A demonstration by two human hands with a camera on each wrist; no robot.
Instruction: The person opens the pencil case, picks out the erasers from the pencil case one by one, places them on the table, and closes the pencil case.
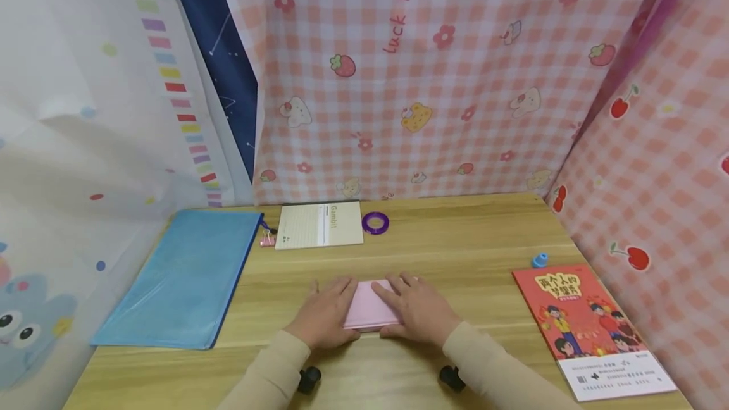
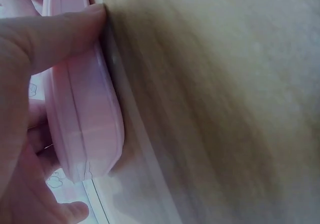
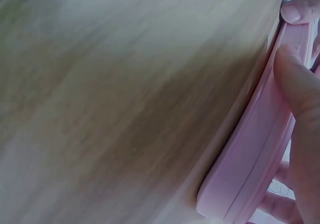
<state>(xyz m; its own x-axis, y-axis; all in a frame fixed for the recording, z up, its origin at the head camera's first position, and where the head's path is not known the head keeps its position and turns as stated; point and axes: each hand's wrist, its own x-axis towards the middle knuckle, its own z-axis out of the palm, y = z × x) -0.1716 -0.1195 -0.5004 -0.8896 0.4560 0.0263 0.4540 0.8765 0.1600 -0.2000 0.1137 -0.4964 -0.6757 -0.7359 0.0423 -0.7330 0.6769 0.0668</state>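
Note:
A flat pink case [image 1: 371, 309] with rounded ends lies on the table in front of me, a thin seam running along its side. My left hand [image 1: 327, 312] holds its left end, the thumb against the near side in the left wrist view. Some of the left fingers show beyond the case [image 2: 82, 129]. At the right end my right hand [image 1: 424, 309] grips it likewise, with its thumb on the near side in the right wrist view and fingers over the top. Part of the case's top is hidden under both hands.
A blue folder [image 1: 182, 277] lies at the left. Along the back are a pink binder clip [image 1: 267, 239], a Gambit notebook [image 1: 319, 225] and a purple tape roll [image 1: 376, 223]. A small blue object [image 1: 540, 260] stands behind a red booklet [image 1: 586, 328] at right.

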